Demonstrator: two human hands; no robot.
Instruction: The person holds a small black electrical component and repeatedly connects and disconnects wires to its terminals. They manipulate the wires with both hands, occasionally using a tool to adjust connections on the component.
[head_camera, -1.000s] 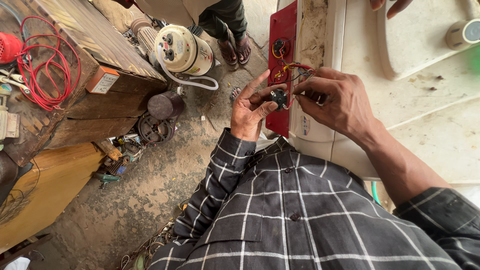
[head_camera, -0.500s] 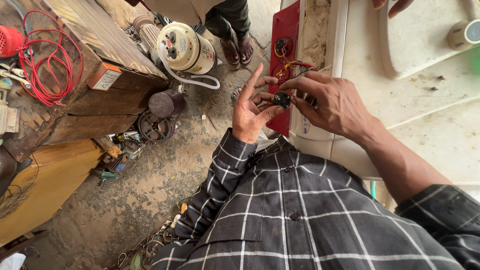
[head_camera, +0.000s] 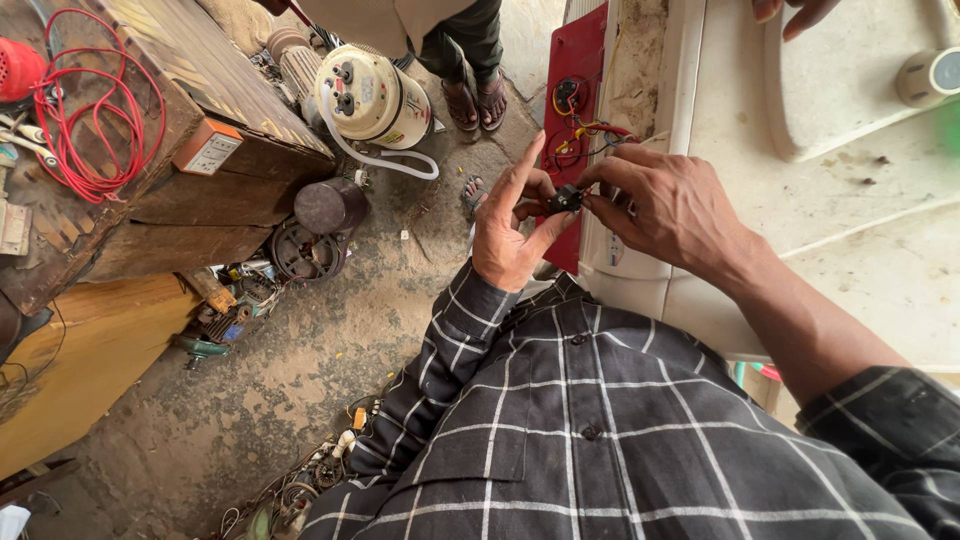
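Head view: left hand (head_camera: 508, 235) and right hand (head_camera: 668, 205) both pinch small black part (head_camera: 566, 198), probably switch, left forefinger extended. Part held close against red panel (head_camera: 583, 110), since short coloured wires (head_camera: 585, 135) tether it. Around: white motor (head_camera: 372, 97), red cable coil (head_camera: 95, 100) on bench, another person's sandalled feet (head_camera: 478, 100).

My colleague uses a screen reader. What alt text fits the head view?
Both hands, left hand and right hand, pinch a small black part beside a red panel with coloured wires. A red cable coil lies on a wooden bench at left.
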